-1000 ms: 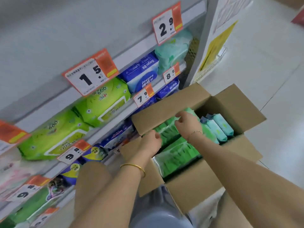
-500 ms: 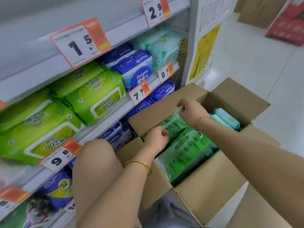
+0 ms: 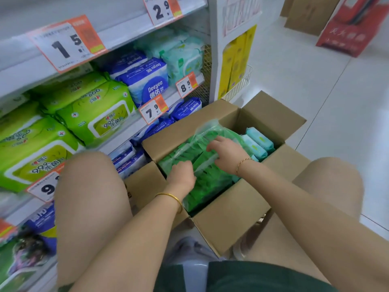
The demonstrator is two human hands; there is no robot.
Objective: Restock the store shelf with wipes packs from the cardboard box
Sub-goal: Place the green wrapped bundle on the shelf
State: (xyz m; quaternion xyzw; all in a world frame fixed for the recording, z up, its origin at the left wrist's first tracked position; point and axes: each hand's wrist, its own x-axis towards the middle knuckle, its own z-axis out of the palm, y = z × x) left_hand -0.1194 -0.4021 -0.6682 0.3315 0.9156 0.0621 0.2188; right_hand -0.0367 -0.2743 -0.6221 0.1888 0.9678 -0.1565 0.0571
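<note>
An open cardboard box (image 3: pixel 229 218) sits on the floor between my knees. Inside lies a clear plastic bundle of green wipes packs (image 3: pixel 202 186), with several pale blue packs (image 3: pixel 260 142) at the far right end. My left hand (image 3: pixel 182 175) grips the bundle's plastic at its near left side. My right hand (image 3: pixel 228 153) pinches the plastic on top of the bundle. The store shelf (image 3: pixel 126 127) to the left holds lime green, blue and mint wipes packs behind price tags.
My two bare knees (image 3: pixel 90 190) flank the box. A white shelf post (image 3: pixel 216 49) with a wire basket of yellow packs stands just beyond the box. Brown cartons and a red display (image 3: pixel 353 28) stand on the pale tiled floor at the far right.
The view has tilted and drawn closer to the box. Both hands have shifted on the green bundle's plastic wrap, the right one coming down onto its top, the left one gripping its near side.
</note>
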